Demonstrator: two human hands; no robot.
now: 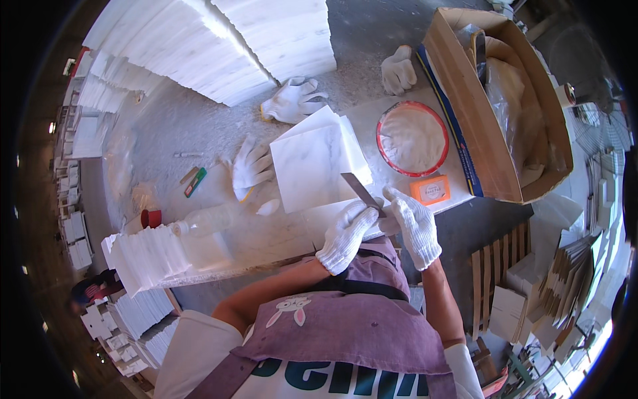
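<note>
Both my hands wear white knitted gloves and are close together over the table's near edge. My left hand [348, 233] is closed around the lower part of a flat grey metal strip [359, 189], which slants up and to the left. Beside it, my right hand [415, 226] has its fingers bent inward near the strip's lower end; a small dark brownish shape shows by its fingers, too unclear to name. Just beyond the strip lies a stack of white marble-like tiles [311, 165], slightly fanned. An orange box [430, 191] sits past my right hand.
A red-rimmed round tub [412, 139] of pale material stands beside an open cardboard box [458, 113]. Loose white gloves [251, 166] lie about the dusty table. Tile stacks [149, 256] stand at left, larger ones [186, 53] behind. A green box cutter [195, 181] lies left.
</note>
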